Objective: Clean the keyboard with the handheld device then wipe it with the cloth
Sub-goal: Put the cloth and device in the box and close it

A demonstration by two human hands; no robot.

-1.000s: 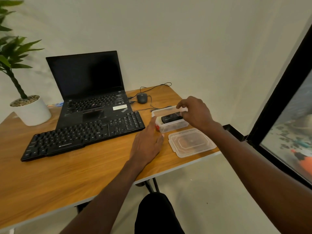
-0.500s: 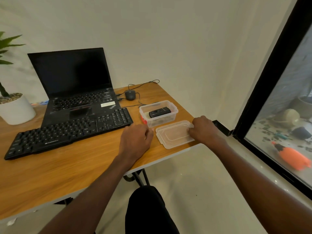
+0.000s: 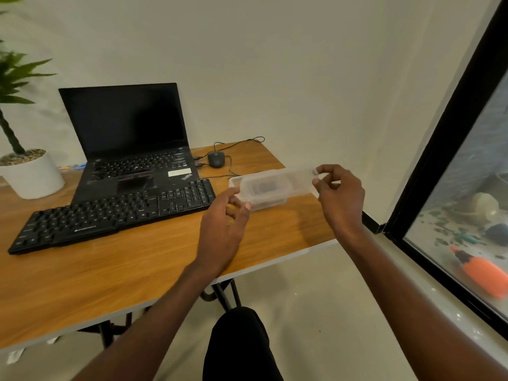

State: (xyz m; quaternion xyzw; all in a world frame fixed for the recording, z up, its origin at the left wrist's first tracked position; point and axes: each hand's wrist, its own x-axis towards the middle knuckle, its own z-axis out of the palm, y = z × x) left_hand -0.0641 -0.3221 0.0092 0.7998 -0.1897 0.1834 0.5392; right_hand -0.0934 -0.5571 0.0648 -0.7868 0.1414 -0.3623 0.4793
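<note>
A black external keyboard [image 3: 115,213] lies on the wooden table [image 3: 110,270] in front of an open laptop [image 3: 132,149]. To its right stands a clear plastic container [image 3: 233,182] with a dark handheld device seen blurred inside. A clear lid [image 3: 277,185] hovers just above the container, tilted. My right hand [image 3: 338,196] pinches the lid's right end. My left hand [image 3: 225,226] touches the lid's near left corner with its fingertips. No cloth is visible.
A black mouse [image 3: 216,158] with its cable lies behind the container. A white pot with a green plant [image 3: 30,174] stands at the table's far left. The table's right edge is near a dark window frame [image 3: 439,149].
The lid lay flat on the table beside the container half a second ago; both hands have lifted it over the container. The camera has also shifted.
</note>
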